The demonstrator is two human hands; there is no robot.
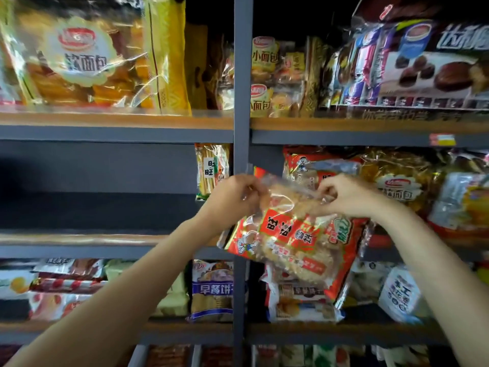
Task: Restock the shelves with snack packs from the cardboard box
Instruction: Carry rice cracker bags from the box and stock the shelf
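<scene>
A red and clear pack of rice crackers [291, 239] hangs in front of the middle shelf, just right of the grey upright post [242, 102]. My left hand [232, 197] pinches its top left corner. My right hand [346, 194] pinches its top right edge. The pack tilts, with its lower end down to the right. Behind it on the middle shelf [79, 241] stands another red pack of the same kind [307, 162]. The cardboard box is not in view.
The middle shelf's left bay is dark and bare except for one yellow pack [211, 170] by the post. Bread packs [79, 54] and a chocolate cake box [423, 67] fill the top shelf. Biscuit packs [211, 290] crowd the lower shelf.
</scene>
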